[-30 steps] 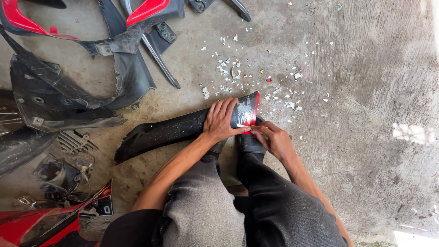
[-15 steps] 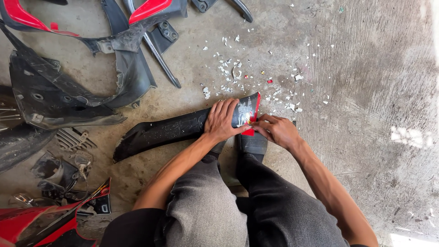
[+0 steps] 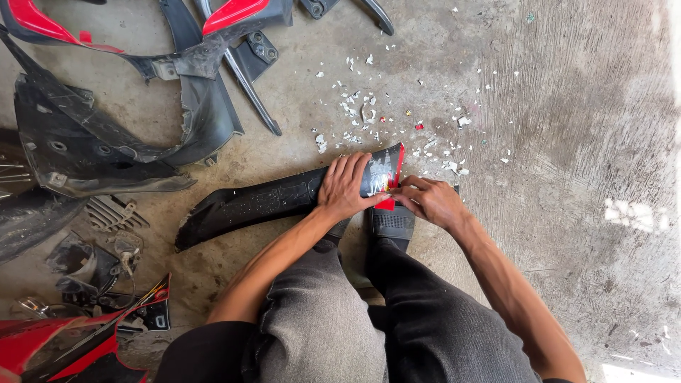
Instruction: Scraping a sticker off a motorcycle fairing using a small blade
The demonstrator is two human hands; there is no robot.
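Pressing down flat, the left hand (image 3: 345,188) lies with fingers spread over the long black plastic motorcycle panel (image 3: 269,202), which rests on the grey concrete floor (image 3: 567,142) just in front of the person's feet. The right hand (image 3: 431,201) sits at the panel's right end, fingers curled and pinched at the edge of the red and silver sticker (image 3: 383,177); whether they grip a loose flap or a small tool cannot be told.

Progress, judged from the floor: small white and red sticker flakes (image 3: 369,113) lie scattered beyond the panel, so a fair amount looks scraped off. The left stretch of the panel shows bare black with pale specks. A patch of sticker remains at the right end, partly worn to silver, with a red strip along the edge. That patch appears to be what is left.

Nearby, well apart to the left: a dark grey plastic fairing shell (image 3: 92,149) and a red and black body panel (image 3: 71,347).
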